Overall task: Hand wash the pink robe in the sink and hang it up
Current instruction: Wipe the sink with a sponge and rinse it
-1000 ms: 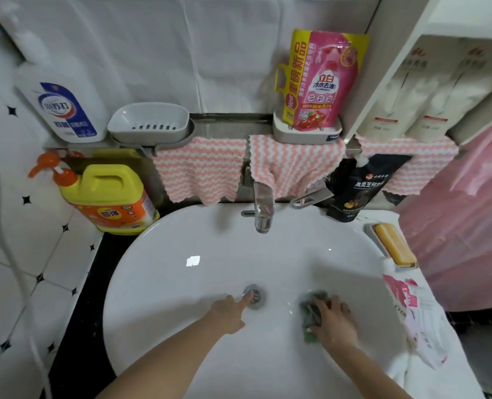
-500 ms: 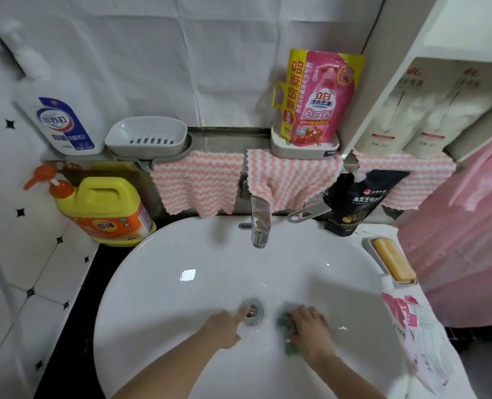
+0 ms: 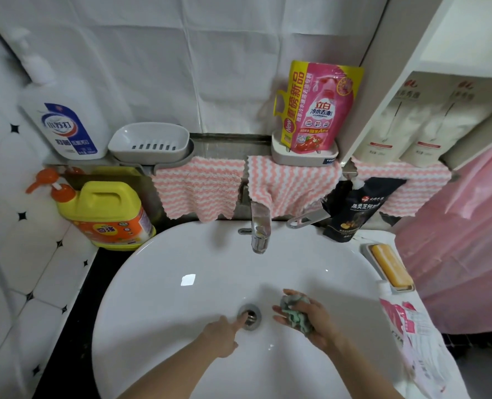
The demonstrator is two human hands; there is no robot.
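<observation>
A: Pink robe (image 3: 455, 240): where is it, and how does it look?
B: Right edge of the frame, outside the sink (image 3: 152, 283); pale pink fabric falling in smooth, broad folds.
A: The hands?
B: Right hand (image 3: 311, 321), lower centre-right in the basin, grips a crumpled green cloth (image 3: 293, 313). Left hand (image 3: 221, 336) holds nothing; its straight index finger touches the drain (image 3: 249, 316), below the faucet (image 3: 259, 226).

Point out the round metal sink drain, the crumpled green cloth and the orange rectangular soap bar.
round metal sink drain (image 3: 252, 314): head view, on its centre stopper.
crumpled green cloth (image 3: 292, 312): head view, on its bunched middle folds.
orange rectangular soap bar (image 3: 390, 264): head view, on its top face.
</observation>
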